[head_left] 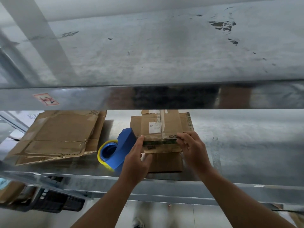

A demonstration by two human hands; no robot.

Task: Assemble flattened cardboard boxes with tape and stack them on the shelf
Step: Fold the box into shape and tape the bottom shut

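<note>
A small flattened cardboard box point(162, 127) with a white label and clear tape lies on a metal shelf point(238, 145), on top of other flat cardboard. My left hand point(136, 160) grips its near left edge, thumb on top. My right hand point(192, 145) pinches the near right corner. A blue tape dispenser point(120, 150) with a yellow-rimmed roll sits just left of my left hand. A stack of larger flattened boxes point(60, 135) lies further left on the same shelf.
An upper metal shelf point(164, 51) spans the view above, its front beam point(148, 97) carrying a red-bordered sticker point(46, 99). Dark items point(54, 203) sit on a lower level at the left. The floor and a shoe point(139, 222) show below.
</note>
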